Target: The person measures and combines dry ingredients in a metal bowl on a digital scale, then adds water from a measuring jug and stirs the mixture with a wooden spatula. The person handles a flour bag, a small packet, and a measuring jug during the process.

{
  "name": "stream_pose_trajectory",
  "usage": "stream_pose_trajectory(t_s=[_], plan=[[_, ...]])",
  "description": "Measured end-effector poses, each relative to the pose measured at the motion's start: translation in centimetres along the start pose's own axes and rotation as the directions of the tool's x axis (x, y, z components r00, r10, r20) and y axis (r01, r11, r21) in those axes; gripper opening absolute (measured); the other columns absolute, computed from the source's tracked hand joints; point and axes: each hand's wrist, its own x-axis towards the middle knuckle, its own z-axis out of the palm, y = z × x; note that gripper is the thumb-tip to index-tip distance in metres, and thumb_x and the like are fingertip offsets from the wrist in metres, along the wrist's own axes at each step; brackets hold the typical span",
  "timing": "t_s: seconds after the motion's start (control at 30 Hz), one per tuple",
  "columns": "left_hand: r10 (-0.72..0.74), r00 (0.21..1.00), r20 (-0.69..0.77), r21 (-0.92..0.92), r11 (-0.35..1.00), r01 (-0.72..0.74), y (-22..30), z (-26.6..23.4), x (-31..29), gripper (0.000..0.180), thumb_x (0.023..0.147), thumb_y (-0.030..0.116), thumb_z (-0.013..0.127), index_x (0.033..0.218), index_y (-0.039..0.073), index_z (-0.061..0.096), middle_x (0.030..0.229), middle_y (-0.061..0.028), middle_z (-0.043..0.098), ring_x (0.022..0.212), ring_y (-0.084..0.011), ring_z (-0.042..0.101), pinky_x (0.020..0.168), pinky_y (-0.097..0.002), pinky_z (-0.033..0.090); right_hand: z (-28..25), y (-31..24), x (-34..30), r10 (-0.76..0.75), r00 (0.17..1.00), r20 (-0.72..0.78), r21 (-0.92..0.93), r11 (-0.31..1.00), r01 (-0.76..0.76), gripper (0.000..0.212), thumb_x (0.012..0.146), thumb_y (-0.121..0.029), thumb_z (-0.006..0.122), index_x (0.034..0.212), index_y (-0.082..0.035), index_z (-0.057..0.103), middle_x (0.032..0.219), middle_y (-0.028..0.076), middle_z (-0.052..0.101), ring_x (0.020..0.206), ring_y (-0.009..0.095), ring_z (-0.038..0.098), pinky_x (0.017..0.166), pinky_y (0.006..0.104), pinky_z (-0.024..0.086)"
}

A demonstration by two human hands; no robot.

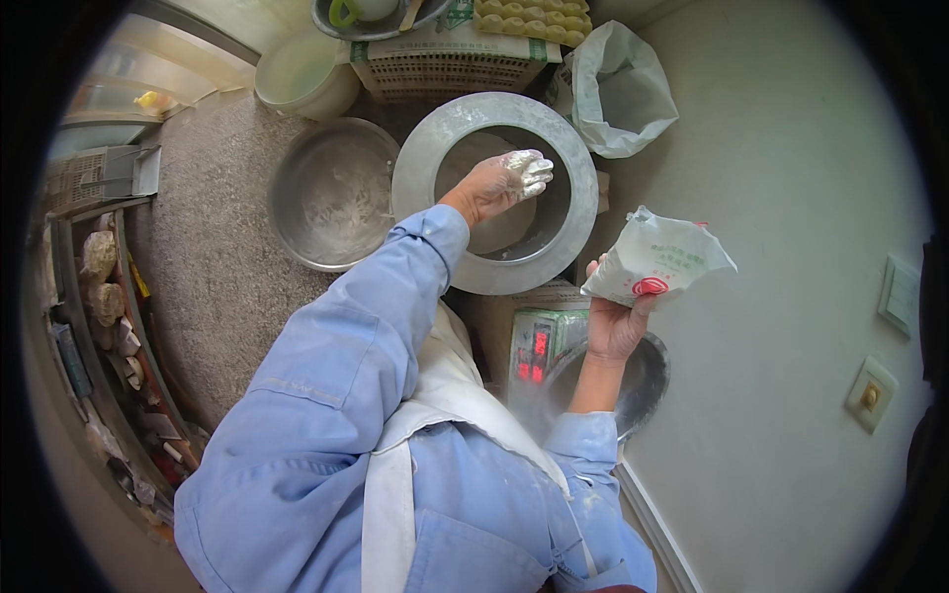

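Observation:
My left hand (506,183) hangs over the mouth of a large metal pot with a broad flat rim (420,148). White powder (522,164) coats its bent, pressed-together fingers and seems to lie in the palm. To the right, my right hand (619,326) grips a white plastic bag (660,259) with red and green print from below; the bag's upper end is loose and crumpled, and its contents are hidden. Below the pot, a digital scale (531,346) shows lit red figures. A dark metal bowl (645,381) sits next to it, partly behind my right forearm.
A wide metal basin (336,193) stands left of the pot, with a pale bucket (306,77) behind. Beyond are a plastic crate (450,71), an egg tray (534,18) and an open white bag (625,89). A wall (781,198) borders the right; a cluttered shelf (124,336) borders the left.

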Motion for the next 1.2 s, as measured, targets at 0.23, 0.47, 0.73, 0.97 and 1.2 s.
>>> stream_pose_trajectory(t_s=[0.23,0.47,0.73,0.97,1.2], plan=[[-0.024,0.995,0.093,-0.259,0.965,0.047,0.1,1.2,-0.6,0.052,0.091,0.041,0.027,0.115,-0.002,0.044,0.116,-0.0169,0.048,0.107,-0.0299,0.048,0.092,-0.0413,0.039,-0.9,0.4,0.7,-0.015,0.998,-0.058,-0.092,0.996,0.009,0.060,0.066,-0.023,0.073,0.117,-0.012,0.044,0.115,0.005,0.050,0.106,0.026,0.048,0.089,0.0522,0.041],[0.073,0.992,0.101,-0.328,0.944,-0.036,-0.1,3.1,-1.7,0.051,0.093,0.034,0.027,0.119,-0.008,0.036,0.121,-0.0230,0.041,0.114,-0.0344,0.040,0.096,-0.0438,0.033,-1.1,1.2,1.2,-0.081,0.992,-0.096,-0.246,0.968,0.055,0.055,0.068,-0.019,0.072,0.116,-0.012,0.045,0.113,0.003,0.051,0.106,0.023,0.048,0.092,0.0443,0.039],[0.090,0.986,0.137,-0.373,0.927,-0.033,0.0,3.5,-1.9,0.045,0.092,0.032,0.030,0.116,-0.005,0.042,0.117,-0.0187,0.048,0.109,-0.0282,0.047,0.096,-0.0369,0.036,0.5,2.2,2.2,-0.105,0.994,-0.029,-0.422,0.903,0.083,0.045,0.073,-0.011,0.068,0.112,-0.007,0.047,0.109,0.003,0.053,0.099,0.017,0.051,0.088,0.0347,0.042],[0.077,0.992,0.096,-0.360,0.932,-0.037,-0.3,3.6,-1.6,0.043,0.091,0.031,0.032,0.112,-0.005,0.045,0.113,-0.0170,0.052,0.104,-0.0271,0.051,0.095,-0.0361,0.036,0.9,2.2,2.5,-0.141,0.990,0.017,-0.550,0.826,0.127,0.037,0.074,-0.007,0.066,0.107,-0.003,0.051,0.103,0.005,0.056,0.092,0.016,0.054,0.084,0.0318,0.043],[0.078,0.993,0.090,-0.352,0.935,-0.041,-0.3,3.6,-1.2,0.043,0.092,0.030,0.031,0.114,-0.005,0.043,0.114,-0.0181,0.050,0.108,-0.0276,0.048,0.096,-0.0379,0.035,1.2,2.1,2.9,-0.220,0.973,0.072,-0.714,0.670,0.204,0.034,0.074,-0.005,0.066,0.105,0.000,0.053,0.100,0.005,0.057,0.090,0.015,0.054,0.082,0.0284,0.042]])
